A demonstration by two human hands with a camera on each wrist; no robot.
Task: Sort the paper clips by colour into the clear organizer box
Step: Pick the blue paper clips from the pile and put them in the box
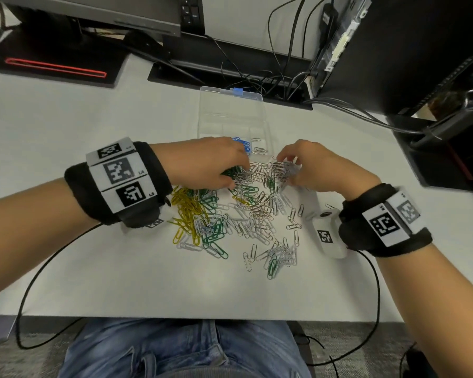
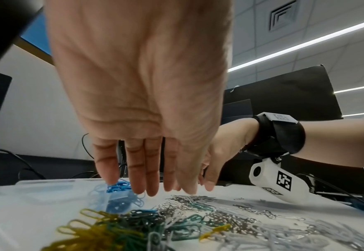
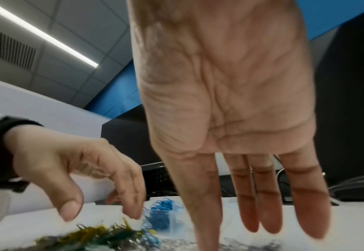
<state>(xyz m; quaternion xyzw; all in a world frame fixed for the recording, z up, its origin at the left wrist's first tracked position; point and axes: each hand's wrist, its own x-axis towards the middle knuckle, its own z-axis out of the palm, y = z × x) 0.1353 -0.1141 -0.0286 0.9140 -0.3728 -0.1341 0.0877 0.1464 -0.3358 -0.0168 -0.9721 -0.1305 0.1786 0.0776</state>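
Note:
A loose pile of paper clips (image 1: 246, 211) lies on the white table: yellow ones (image 1: 186, 208) at the left, green ones (image 1: 216, 230) beside them, white and silver ones (image 1: 273, 170) to the right. Behind the pile stands the clear organizer box (image 1: 230, 124), lid open; one near compartment holds blue clips (image 1: 245, 147) (image 2: 118, 186) (image 3: 162, 207), the one to its right a few silver clips (image 1: 260, 150). My left hand (image 1: 241, 173) reaches down onto the pile's far left, fingers (image 2: 151, 178) extended. My right hand (image 1: 287, 170) hovers over the silver clips, fingers (image 3: 262, 203) straight. I see nothing gripped.
Black monitor stands (image 1: 230, 66) and tangled cables (image 1: 273, 77) run along the back of the table. A dark computer case (image 1: 407, 50) and a black tray stand at the right. A black base with a red outline (image 1: 55, 66) sits back left. The table's front edge (image 1: 175, 315) is near my lap.

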